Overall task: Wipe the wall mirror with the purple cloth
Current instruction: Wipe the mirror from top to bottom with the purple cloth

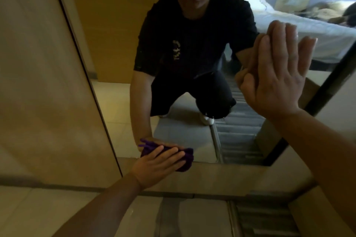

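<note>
From my head camera, my left hand [158, 161] presses the purple cloth [185, 157] under flat fingers against the bottom edge of the wall mirror [119, 59]. All the glass lies above the cloth, so I judge the next stroke goes upward. My right hand [277, 75] rests flat, fingers straight, on the mirror's right side.

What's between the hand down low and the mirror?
The crumpled purple cloth, pressed by the left hand against the wall mirror's bottom edge, in the head view.

A white bed [300, 31] and pale floor tiles [113, 106] show as reflections.
</note>
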Demonstrator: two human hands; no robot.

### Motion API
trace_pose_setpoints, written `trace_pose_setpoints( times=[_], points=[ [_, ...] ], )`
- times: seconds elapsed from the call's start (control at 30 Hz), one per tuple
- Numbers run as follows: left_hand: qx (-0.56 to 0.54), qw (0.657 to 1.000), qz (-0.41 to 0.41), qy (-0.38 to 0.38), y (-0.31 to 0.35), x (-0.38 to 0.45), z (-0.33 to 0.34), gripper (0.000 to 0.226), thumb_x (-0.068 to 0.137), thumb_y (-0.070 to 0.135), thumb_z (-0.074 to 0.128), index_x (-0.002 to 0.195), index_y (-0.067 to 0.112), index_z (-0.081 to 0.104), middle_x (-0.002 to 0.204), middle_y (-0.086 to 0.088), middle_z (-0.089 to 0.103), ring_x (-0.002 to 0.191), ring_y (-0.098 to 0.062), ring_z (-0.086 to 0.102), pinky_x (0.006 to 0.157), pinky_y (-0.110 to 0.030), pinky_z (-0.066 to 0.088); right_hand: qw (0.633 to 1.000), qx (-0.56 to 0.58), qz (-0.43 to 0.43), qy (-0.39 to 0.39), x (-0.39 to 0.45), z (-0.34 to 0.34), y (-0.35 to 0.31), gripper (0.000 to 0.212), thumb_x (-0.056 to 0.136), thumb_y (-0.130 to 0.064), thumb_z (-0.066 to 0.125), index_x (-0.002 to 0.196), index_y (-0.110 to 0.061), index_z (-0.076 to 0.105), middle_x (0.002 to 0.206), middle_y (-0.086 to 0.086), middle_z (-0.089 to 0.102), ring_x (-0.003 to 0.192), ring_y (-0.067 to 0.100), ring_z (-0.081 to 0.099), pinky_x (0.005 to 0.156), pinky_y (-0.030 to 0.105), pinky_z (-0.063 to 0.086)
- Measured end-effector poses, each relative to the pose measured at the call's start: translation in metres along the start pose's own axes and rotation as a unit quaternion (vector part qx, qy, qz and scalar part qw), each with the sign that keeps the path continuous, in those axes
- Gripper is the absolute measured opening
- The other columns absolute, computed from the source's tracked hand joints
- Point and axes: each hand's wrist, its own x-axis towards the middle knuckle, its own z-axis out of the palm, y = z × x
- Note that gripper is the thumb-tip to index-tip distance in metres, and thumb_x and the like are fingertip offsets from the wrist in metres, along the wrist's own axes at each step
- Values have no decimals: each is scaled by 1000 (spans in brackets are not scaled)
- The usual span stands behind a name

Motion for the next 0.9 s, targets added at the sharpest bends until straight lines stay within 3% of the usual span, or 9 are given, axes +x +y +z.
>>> trace_pose_setpoints(
  times=[0.1, 0.2, 0.3, 0.43, 0.53, 0.6, 0.7, 0.9],
  points=[
    [-43, 998, 17, -44, -6, 3, -16, 61, 94, 19, 42, 154, 19, 30, 164, -5, 21, 152, -29, 9, 122, -48, 7, 1000, 7, 11, -22, 3, -5, -1, 65, 96, -30, 47, 153, -4, 26, 152, 26, 36, 145, 32, 18, 114, 64, 15],
    [-108, 993, -32, -30, -20, 21, -47, 52, 94, 14, 46, 145, 19, 45, 153, -6, 43, 142, -26, 37, 115, -48, 30, 998, 21, 17, -59, 6, -15, -2, 64, 99, -31, 47, 153, -6, 26, 154, 24, 33, 146, 31, 15, 115, 64, 14],
    [-162, 978, -110, 67, -47, 68, -90, 43, 95, 10, 55, 138, 16, 50, 142, -9, 56, 131, -27, 49, 98, -47, 47, 992, 54, 24, -113, 8, -28, -1, 64, 100, -29, 52, 154, -8, 27, 160, 19, 24, 150, 29, 11, 120, 57, 6],
    [-128, 945, -163, 251, -109, 161, -155, 30, 101, 7, 57, 131, 11, 61, 135, -14, 60, 123, -31, 57, 97, -44, 46, 987, 96, 33, -124, 9, -50, 15, 64, 100, -27, 52, 155, -12, 24, 162, 18, 19, 151, 33, 11, 121, 58, 6],
    [-61, 925, -176, 330, -149, 225, -187, 25, 102, 9, 57, 124, 11, 68, 132, -16, 62, 121, -33, 60, 95, -45, 50, 987, 57, 90, -120, 7, -57, 42, 60, 104, -34, 44, 155, -12, 22, 161, 21, 16, 150, 40, 12, 118, 65, 8],
    [-38, 924, -172, 339, -162, 253, -190, 27, 104, 10, 52, 123, 13, 70, 131, -15, 63, 122, -33, 60, 93, -46, 52, 986, 35, 100, -125, 5, -54, 57, 59, 105, -37, 42, 154, -7, 27, 160, 23, 17, 148, 44, 15, 117, 67, 11],
    [-2, 943, -120, 310, -157, 266, -170, 28, 102, 13, 58, 128, 18, 68, 136, -4, 62, 126, -27, 58, 99, -43, 50, 993, 11, 67, -96, 0, -43, 68, 62, 100, -29, 55, 151, -4, 32, 155, 28, 27, 145, 47, 23, 113, 70, 20],
    [2, 967, -25, 255, -89, 215, -107, 35, 97, 18, 64, 132, 18, 65, 141, 0, 58, 128, -19, 57, 100, -39, 49, 999, -5, 46, -24, -6, -24, 72, 57, 97, -26, 50, 147, -3, 36, 147, 33, 39, 137, 51, 31, 109, 70, 22]
  ],
)
